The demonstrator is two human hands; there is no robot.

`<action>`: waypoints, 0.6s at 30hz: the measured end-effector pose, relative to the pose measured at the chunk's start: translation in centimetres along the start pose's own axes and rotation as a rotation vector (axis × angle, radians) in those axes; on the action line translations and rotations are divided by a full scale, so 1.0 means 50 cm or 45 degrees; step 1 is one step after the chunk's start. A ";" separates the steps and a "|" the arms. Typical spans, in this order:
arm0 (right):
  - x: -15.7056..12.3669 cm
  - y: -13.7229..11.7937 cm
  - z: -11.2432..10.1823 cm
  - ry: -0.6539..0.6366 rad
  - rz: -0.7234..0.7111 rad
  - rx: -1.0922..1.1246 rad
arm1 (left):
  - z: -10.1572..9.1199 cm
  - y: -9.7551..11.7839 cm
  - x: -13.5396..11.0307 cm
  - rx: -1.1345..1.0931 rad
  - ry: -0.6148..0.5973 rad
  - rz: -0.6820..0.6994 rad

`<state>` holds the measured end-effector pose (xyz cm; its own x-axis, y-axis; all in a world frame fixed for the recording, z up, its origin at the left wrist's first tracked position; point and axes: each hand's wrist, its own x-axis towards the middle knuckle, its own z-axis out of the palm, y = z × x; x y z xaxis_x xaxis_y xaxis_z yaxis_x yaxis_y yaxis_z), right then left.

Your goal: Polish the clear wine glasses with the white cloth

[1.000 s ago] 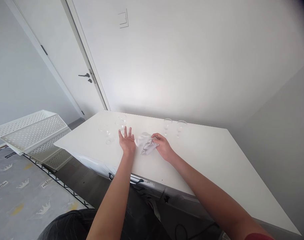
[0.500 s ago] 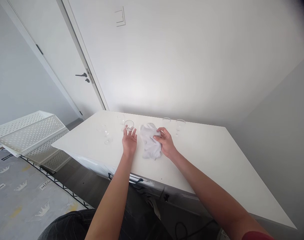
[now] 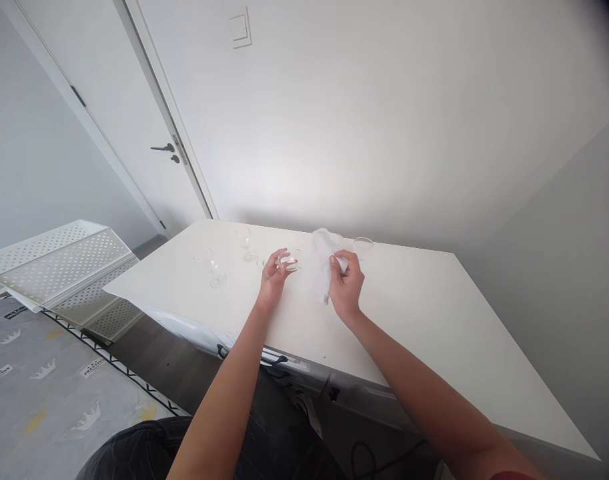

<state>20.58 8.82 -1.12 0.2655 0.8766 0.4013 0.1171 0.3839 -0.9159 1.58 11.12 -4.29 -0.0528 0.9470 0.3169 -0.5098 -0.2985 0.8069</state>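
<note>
My left hand (image 3: pixel 273 280) is closed around a clear stemmed glass (image 3: pixel 294 260). The glass is tipped on its side above the table, its bowl facing right toward the cloth. A crumpled white cloth (image 3: pixel 320 263) hangs from my right hand (image 3: pixel 347 287), pinched between thumb and fingers. A small gap separates the cloth from the glass. Behind the cloth, another glass is mostly hidden. To the left stand two more stemmed glasses, a nearer glass (image 3: pixel 217 280) and a farther glass (image 3: pixel 248 255). Beyond my right hand is the rim of a glass (image 3: pixel 363 241).
The white tabletop (image 3: pixel 424 333) runs along the wall, with a drawer unit's black handle (image 3: pixel 279 361) below its front edge. A white perforated metal rack (image 3: pixel 59 267) and a patterned mattress (image 3: pixel 59 393) are at the left. A door (image 3: pixel 119 100) is behind.
My left hand has closed around the glass, tipped it over and moved right. My right hand has shifted right and lifted the cloth, which now covers most of a glass behind it.
</note>
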 end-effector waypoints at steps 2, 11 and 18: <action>-0.007 0.003 0.005 -0.074 0.000 -0.003 | 0.002 -0.004 0.000 0.060 -0.028 -0.011; -0.021 0.019 0.026 -0.896 -0.534 -0.272 | 0.014 0.003 -0.016 0.147 -0.024 -0.046; -0.016 0.033 0.028 -1.021 -0.298 -0.197 | 0.010 -0.003 -0.022 0.272 -0.256 -0.049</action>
<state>19.24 9.16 -2.95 -0.5335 0.7423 0.4054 0.2293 0.5883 -0.7755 2.15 10.04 -4.52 0.1453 0.9219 0.3592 -0.3148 -0.3011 0.9001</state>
